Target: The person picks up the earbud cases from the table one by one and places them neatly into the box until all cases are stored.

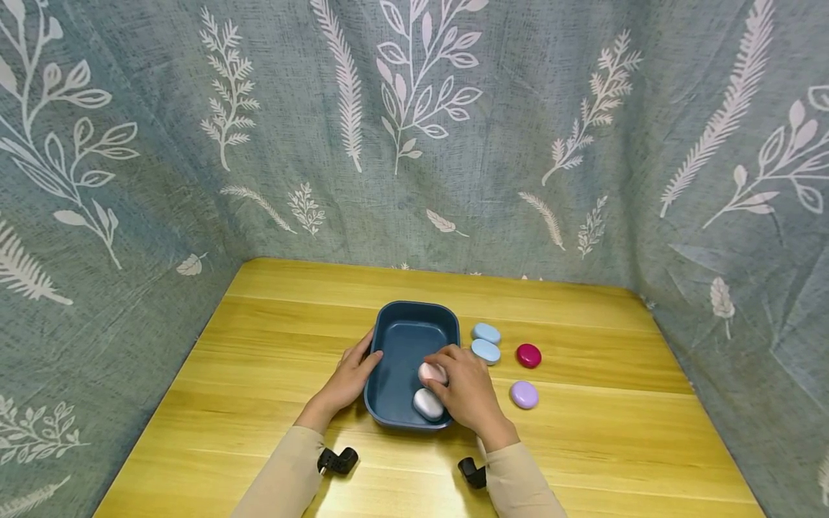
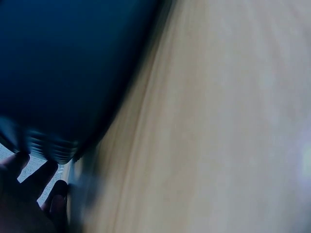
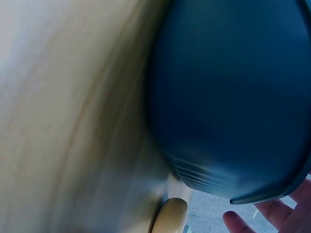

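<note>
A dark blue rectangular bin [image 1: 401, 345] stands on the table in the head view. My left hand [image 1: 348, 375] grips its left wall, thumb over the rim and fingers along the outside; in the left wrist view those fingers [image 2: 41, 179] touch the bin's side. Reaching over the right wall, my right hand [image 1: 471, 385] pinches a pale pink, smooth oval soap-like piece [image 1: 428, 373] inside the bin. Just in front of it lies a white oval piece [image 1: 427, 405] of similar shape. From the right wrist, the bin's outer wall [image 3: 228, 97] hides the pinched piece.
Right of the bin on the wooden table [image 1: 285, 316] lie two light blue oval pieces [image 1: 486, 351], a dark red round one [image 1: 528, 355] and a lilac one [image 1: 524, 394]. Patterned curtain [image 1: 414, 216] hangs behind and at both sides. Black wrist cameras [image 1: 339, 460] sit by the sleeves.
</note>
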{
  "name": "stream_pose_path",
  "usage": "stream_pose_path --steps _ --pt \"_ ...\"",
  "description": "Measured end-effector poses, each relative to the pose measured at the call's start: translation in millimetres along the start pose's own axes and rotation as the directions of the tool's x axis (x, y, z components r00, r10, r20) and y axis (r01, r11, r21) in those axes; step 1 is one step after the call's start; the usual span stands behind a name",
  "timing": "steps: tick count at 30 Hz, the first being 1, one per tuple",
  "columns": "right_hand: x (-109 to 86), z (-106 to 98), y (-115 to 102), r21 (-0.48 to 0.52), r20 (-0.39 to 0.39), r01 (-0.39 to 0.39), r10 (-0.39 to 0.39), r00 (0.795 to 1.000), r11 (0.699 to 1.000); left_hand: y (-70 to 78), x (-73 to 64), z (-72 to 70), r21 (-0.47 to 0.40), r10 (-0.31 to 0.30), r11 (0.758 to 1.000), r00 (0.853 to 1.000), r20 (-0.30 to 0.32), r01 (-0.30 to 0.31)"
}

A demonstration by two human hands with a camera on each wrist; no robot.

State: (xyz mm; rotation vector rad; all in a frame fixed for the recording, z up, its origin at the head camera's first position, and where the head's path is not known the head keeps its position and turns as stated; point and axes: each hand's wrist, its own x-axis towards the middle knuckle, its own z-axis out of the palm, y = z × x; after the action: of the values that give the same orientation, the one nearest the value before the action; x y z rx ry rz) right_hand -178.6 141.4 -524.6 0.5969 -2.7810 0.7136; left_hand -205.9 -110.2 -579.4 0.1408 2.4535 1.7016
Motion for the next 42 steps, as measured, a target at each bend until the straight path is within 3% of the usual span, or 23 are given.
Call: stream_pose_path --steps 9,42 --pt "-0.3 3.5 -1.1 -0.053 0.035 -0.004 0.006 0.999 0.999 -1.1 0.1 0.3 -0.003 0.002 1.0 1.0 0.007 -0.002" --pt "6.0 13.9 -0.7 -0.07 0.116 -0.031 0.039 0.992 0.997 -1.6 0.9 -0.5 -0.006 -0.01 1.0 1.0 0.013 0.01"
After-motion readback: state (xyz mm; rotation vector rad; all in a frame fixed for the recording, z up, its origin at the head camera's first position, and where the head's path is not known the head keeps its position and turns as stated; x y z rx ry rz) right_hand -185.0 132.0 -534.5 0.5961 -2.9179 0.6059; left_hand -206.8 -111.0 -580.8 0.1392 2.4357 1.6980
